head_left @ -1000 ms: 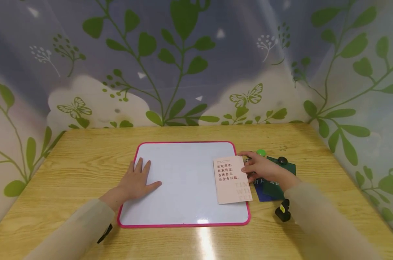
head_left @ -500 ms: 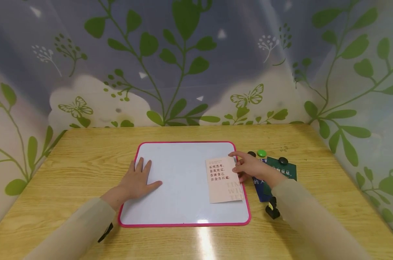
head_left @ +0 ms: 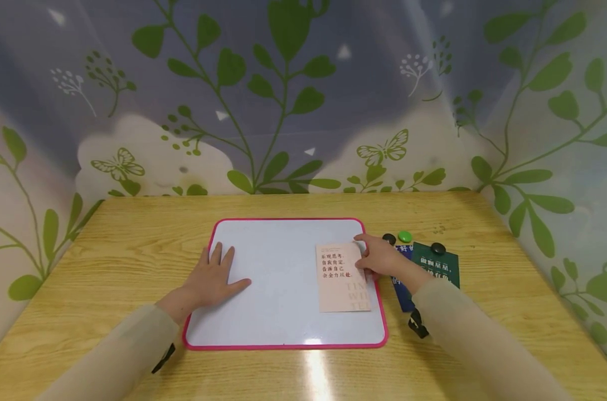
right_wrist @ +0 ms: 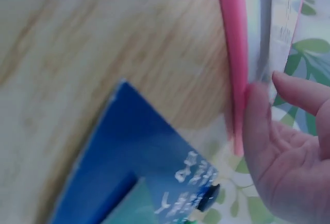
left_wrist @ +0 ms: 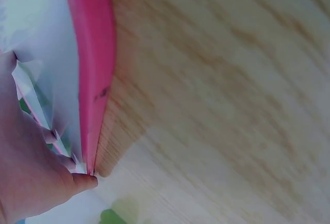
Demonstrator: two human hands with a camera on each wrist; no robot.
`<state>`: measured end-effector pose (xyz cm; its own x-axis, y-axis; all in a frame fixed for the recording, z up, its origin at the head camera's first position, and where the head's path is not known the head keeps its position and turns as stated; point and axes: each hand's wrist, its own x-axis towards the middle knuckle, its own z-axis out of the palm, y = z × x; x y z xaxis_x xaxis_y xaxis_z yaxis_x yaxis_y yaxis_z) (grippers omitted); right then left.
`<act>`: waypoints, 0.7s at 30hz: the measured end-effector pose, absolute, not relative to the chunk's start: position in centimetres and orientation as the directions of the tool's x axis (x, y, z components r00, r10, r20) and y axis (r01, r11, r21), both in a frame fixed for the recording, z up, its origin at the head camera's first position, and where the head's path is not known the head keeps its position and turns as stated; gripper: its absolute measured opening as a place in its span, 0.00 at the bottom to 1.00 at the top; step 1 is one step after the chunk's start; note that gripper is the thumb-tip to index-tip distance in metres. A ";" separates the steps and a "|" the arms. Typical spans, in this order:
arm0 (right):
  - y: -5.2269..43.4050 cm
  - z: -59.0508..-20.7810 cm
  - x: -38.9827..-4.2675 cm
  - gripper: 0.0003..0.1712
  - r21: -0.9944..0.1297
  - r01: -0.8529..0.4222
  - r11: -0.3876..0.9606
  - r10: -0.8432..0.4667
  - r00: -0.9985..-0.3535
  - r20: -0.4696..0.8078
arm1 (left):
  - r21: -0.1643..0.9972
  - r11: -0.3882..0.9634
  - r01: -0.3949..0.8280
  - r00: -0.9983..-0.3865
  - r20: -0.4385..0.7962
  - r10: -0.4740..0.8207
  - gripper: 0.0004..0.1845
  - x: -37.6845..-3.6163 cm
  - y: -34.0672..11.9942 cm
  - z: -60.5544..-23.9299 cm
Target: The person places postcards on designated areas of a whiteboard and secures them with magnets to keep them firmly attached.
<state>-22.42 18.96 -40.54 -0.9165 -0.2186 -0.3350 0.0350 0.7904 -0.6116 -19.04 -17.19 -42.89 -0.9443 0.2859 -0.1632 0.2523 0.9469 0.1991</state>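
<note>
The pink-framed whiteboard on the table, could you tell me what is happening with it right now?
A person's left hand rests flat on the pink-framed whiteboard, which lies on the wooden table. Their right hand touches a pale pink card with red printed text lying on the board's right side. Beside the board lie a blue card and a dark green card, with a green round magnet and black ones nearby.

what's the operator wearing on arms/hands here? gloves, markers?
No gloves: both hands bare, left hand and right hand. Long, loose, pale beige sleeves reach the wrists. A black wrist-mounted device shows under each forearm; the right one hangs beside the table edge of the whiteboard.
</note>
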 end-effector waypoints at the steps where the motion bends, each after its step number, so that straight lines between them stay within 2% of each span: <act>1: 18.9 -40.4 -22.4 0.36 -0.587 0.015 0.809 -0.214 -0.924 -0.319 | 0.196 0.948 0.252 -0.944 -0.167 0.286 0.48 -19.1 -17.2 -42.8; 6: 19.0 -39.7 -22.5 0.33 -0.504 -0.026 0.863 -0.177 -0.951 -0.254 | 0.202 0.942 0.269 -0.944 -0.141 0.300 0.47 -19.3 -16.7 -42.2; 12: 20.2 -38.7 -22.4 0.32 -0.478 -0.009 0.878 -0.125 -0.969 -0.212 | 0.218 0.924 0.313 -0.935 -0.103 0.340 0.46 -19.1 -14.5 -41.0; 17: 21.1 -38.5 -22.3 0.30 -0.438 -0.024 0.898 -0.096 -0.985 -0.143 | 0.223 0.902 0.370 -0.907 -0.126 0.403 0.47 -18.3 -11.4 -40.6; 21: 21.7 -38.7 -22.3 0.29 -0.361 -0.028 0.932 -0.065 -0.994 -0.091 | 0.205 0.874 0.442 -0.875 -0.119 0.470 0.46 -17.5 -8.8 -40.5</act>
<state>-22.32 21.72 -38.72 -0.9937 -0.0654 -0.0914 -0.0282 0.9322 -0.3609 -17.53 -8.77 -40.45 -0.8746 0.4700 -0.1190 0.4415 0.8736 0.2048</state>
